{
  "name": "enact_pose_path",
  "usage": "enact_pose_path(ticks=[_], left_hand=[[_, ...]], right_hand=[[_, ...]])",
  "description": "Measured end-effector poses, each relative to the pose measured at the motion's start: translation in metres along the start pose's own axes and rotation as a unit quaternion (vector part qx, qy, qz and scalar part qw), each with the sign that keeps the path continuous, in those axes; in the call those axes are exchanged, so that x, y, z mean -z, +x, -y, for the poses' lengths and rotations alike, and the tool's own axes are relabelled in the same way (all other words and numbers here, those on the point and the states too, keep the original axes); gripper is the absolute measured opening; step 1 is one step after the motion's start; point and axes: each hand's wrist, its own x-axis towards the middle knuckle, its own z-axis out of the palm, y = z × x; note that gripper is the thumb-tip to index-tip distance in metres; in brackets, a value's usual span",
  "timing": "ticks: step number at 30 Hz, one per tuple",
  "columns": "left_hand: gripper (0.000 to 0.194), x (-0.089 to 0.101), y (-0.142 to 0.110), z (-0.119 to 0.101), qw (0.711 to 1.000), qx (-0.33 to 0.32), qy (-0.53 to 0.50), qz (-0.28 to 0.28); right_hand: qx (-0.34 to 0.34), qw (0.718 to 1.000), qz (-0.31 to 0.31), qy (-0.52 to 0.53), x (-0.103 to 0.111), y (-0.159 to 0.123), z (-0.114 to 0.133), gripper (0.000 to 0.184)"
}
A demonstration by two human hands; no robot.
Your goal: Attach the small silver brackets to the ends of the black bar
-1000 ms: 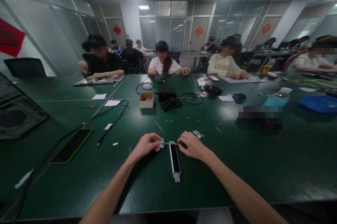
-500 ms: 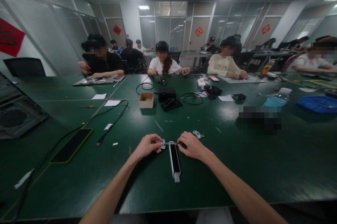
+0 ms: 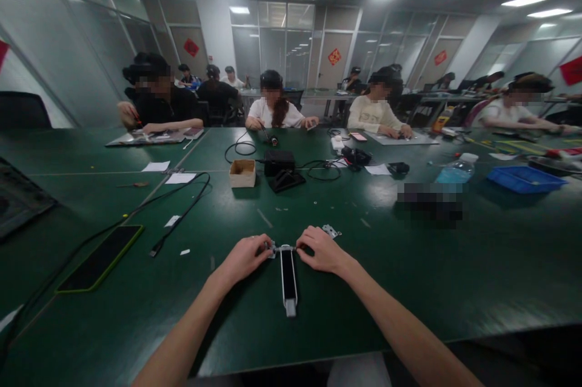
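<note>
A long, narrow device (image 3: 288,278) with a black face, a white frame and a pale grey tip lies on the green table, its tip toward me. At its far end, my left hand (image 3: 245,259) pinches a small metal bracket (image 3: 272,250) on the left side. My right hand (image 3: 321,250) is on the other side, fingertips pressed together at a thin rod-like end of the device; what exactly lies between them is hidden. Just beyond my right hand rests another small metal plate (image 3: 330,230) with holes.
A phone with a green edge (image 3: 100,259) and a black cable (image 3: 182,229) lie to the left. Ahead stand a small open box (image 3: 242,174) and a black block (image 3: 279,162). A bottle (image 3: 457,170) and a blue tray (image 3: 525,179) are at right. Several people sit opposite.
The view has turned slightly right, so things appear shifted left. My left hand has brought the bracket closer in against the device's far end; my right hand stays at its other side.
</note>
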Motion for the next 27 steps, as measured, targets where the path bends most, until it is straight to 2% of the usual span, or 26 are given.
enact_pose_path(ticks=[4,8,10,14,17,20,23,27], left_hand=[[0.017,-0.001,-0.001,0.001,1.000,-0.007,0.029,0.007],[0.020,-0.002,-0.001,0.004,0.997,-0.024,0.066,0.008],[0.020,-0.003,0.000,0.005,0.997,-0.029,0.073,0.003],[0.021,-0.005,0.001,0.007,0.996,-0.037,0.078,0.006],[0.022,-0.006,0.001,0.009,0.996,-0.040,0.082,0.011],[0.026,-0.007,0.003,0.010,0.996,-0.050,0.077,0.008],[0.030,-0.007,0.006,0.013,0.996,-0.063,0.071,0.003],[0.031,-0.008,0.010,0.015,0.996,-0.063,0.067,-0.005]], right_hand=[[-0.024,0.999,-0.038,-0.002,0.013,-0.004,-0.013,0.008],[-0.100,0.986,-0.129,-0.020,0.038,-0.017,-0.040,0.011],[-0.135,0.980,-0.144,-0.033,0.048,-0.026,-0.052,0.011],[-0.193,0.978,-0.077,-0.035,0.052,-0.034,-0.059,0.014],[-0.222,0.974,-0.010,-0.039,0.046,-0.030,-0.056,0.021],[-0.233,0.970,0.025,-0.060,0.042,-0.024,-0.051,0.017],[-0.234,0.968,0.011,-0.089,0.041,-0.019,-0.046,0.011],[-0.192,0.975,-0.055,-0.094,0.034,-0.010,-0.034,0.007]])
